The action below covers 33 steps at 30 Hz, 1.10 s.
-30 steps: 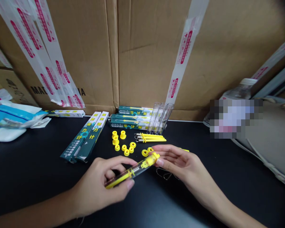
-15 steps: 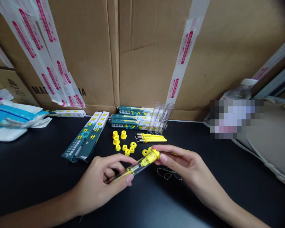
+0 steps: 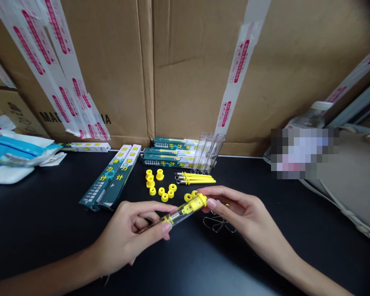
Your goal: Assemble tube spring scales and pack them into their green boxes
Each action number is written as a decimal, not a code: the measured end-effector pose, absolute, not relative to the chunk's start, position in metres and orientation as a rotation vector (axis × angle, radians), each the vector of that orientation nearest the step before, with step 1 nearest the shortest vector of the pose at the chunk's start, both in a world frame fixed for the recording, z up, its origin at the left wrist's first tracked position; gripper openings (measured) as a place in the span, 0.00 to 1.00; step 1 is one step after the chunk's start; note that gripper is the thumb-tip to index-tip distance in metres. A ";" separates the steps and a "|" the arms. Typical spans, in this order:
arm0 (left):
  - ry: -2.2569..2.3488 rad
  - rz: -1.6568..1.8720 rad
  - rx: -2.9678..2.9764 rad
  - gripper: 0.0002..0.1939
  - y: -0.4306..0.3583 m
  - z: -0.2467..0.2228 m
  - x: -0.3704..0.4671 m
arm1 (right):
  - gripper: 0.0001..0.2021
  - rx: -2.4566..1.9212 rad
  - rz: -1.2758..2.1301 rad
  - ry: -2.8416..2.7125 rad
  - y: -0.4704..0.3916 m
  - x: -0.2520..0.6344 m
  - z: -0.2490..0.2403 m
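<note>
A clear tube spring scale (image 3: 185,210) is held slantwise above the black table, its yellow and metal inner parts showing through the wall. My left hand (image 3: 138,234) is closed around the lower part of the tube, hiding that end. At the upper end, my right hand (image 3: 239,209) pinches the yellow end cap (image 3: 201,200) between thumb and fingers. Thin wire hooks (image 3: 218,224) lie on the table under my right hand. Just beyond the tube are several loose yellow rings (image 3: 165,197) and taller yellow caps (image 3: 160,174).
Yellow rods with springs (image 3: 195,179) lie beyond the rings. Several clear tubes (image 3: 207,153) stand upright before stacked green boxes (image 3: 169,158). Two more boxes (image 3: 111,176) lie left. A large carton (image 3: 185,74) closes the back; a bottle (image 3: 308,119) and bag (image 3: 354,176) sit right.
My left hand has shifted slightly along the tube, with its thumb a little farther left. My right hand stays on the yellow cap, almost unmoved.
</note>
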<state>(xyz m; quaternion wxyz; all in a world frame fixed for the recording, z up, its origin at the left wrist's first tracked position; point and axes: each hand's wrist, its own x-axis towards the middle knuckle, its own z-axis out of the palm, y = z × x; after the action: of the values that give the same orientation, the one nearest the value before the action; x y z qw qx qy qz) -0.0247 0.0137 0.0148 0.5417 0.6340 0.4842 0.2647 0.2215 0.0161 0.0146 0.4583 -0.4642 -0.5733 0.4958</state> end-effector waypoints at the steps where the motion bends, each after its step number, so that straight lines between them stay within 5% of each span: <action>1: 1.151 0.626 1.508 0.24 0.014 0.015 -0.025 | 0.10 -1.144 1.179 -1.453 0.016 0.222 0.014; 7: 1.155 0.608 1.507 0.24 0.013 0.018 -0.023 | 0.08 -1.145 0.900 -1.732 0.020 0.229 0.013; 33: 1.147 0.622 1.591 0.21 0.012 0.011 -0.025 | 0.06 -1.063 1.105 -1.552 0.019 0.225 0.015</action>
<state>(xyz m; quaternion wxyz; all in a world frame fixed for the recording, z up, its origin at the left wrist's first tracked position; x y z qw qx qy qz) -0.0248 0.0116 0.0115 0.5160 0.6624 0.4774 0.2590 0.2248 0.0190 0.0146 0.4619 -0.4321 -0.6309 0.4494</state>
